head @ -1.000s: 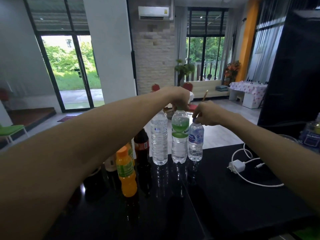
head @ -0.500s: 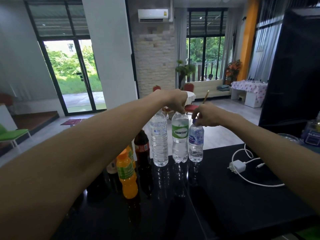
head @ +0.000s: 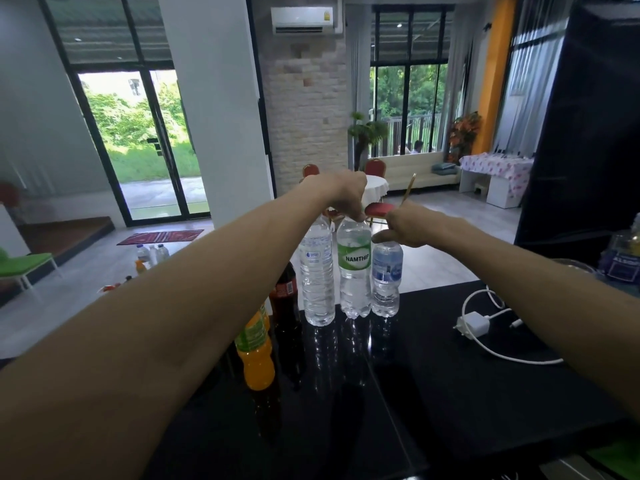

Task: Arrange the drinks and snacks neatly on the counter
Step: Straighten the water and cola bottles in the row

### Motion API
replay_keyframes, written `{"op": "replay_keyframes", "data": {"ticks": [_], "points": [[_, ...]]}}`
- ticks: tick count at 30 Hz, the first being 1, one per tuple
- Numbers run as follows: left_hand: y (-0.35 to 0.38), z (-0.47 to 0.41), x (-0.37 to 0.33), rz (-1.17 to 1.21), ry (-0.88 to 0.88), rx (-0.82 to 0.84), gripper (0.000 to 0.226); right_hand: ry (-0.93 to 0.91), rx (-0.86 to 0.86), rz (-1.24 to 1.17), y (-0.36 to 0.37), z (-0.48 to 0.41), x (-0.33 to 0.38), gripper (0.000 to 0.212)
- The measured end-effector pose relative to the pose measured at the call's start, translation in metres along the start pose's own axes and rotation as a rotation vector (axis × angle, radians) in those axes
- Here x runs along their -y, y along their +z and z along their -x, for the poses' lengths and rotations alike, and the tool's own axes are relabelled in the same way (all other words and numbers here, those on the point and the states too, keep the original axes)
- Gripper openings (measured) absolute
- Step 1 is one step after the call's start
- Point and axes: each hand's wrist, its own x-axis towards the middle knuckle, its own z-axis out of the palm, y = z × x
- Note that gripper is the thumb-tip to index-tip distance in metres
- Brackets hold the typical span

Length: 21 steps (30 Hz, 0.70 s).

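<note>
Glossy black counter (head: 450, 393) is filling the lower frame, with a bright room and glass doors lying beyond it. Three water bottles are standing in a tight row at centre frame: a tall clear water bottle (head: 316, 278), a green-labelled NAMTHIP bottle (head: 354, 271) and a small water bottle (head: 386, 282), each touching or just beside the next.

The left hand (head: 343, 195) is gripping the NAMTHIP bottle at its cap. The right hand (head: 412, 226) is curling over the top of the small water bottle, its thumb pointing toward the NAMTHIP bottle.

Risk, as judged: both grips are sitting high on the bottles, so any sideways push could be tipping a bottle into its neighbour and toppling the row. The white charger (head: 474, 325) and its cable (head: 502, 355) are lying at right and could be snagging anything slid that way.

Hidden: both caps are lying under the hands. The left forearm is covering much of the cola bottle (head: 285, 306) and the orange soda bottle (head: 258, 358) at left of centre. No snacks are showing clearly on the counter.
</note>
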Motion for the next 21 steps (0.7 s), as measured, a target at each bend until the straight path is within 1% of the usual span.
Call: {"op": "replay_keyframes", "data": {"ticks": [2,5,6,10,13,16,18,19,20,21], "points": [[0.000,0.004,0.002,0.020,-0.014,0.001,0.036,-0.008,-0.011,-0.004,-0.002,0.002,0.003,0.047],[-0.001,0.008,0.002,0.028,-0.023,-0.015,0.039,0.027,0.048,-0.027,0.000,0.002,0.002,0.029],[-0.001,0.008,0.001,0.028,-0.025,-0.023,0.040,0.044,0.069,-0.044,0.001,0.002,0.001,0.027],[-0.001,0.009,0.000,0.058,-0.048,-0.017,0.043,0.035,0.044,0.015,0.006,-0.001,0.001,0.031],[-0.001,0.009,-0.001,0.076,-0.057,0.013,0.044,0.068,0.010,0.017,0.005,-0.001,0.002,0.041],[0.000,0.008,-0.003,0.092,-0.060,0.017,0.052,0.080,-0.030,0.065,0.006,0.000,0.001,0.039],[0.000,0.007,-0.003,0.107,-0.067,0.019,0.050,0.079,-0.071,0.140,0.010,0.000,0.001,0.057],[0.000,0.007,-0.003,0.116,-0.070,0.022,0.050,0.095,-0.085,0.177,0.011,0.001,0.002,0.059],[0.001,0.007,-0.003,0.128,-0.070,0.025,0.051,0.125,-0.082,0.200,0.010,0.003,0.003,0.054],[0.001,0.006,-0.003,0.140,-0.071,0.026,0.052,0.155,-0.043,0.197,0.007,0.006,0.004,0.046]]}}
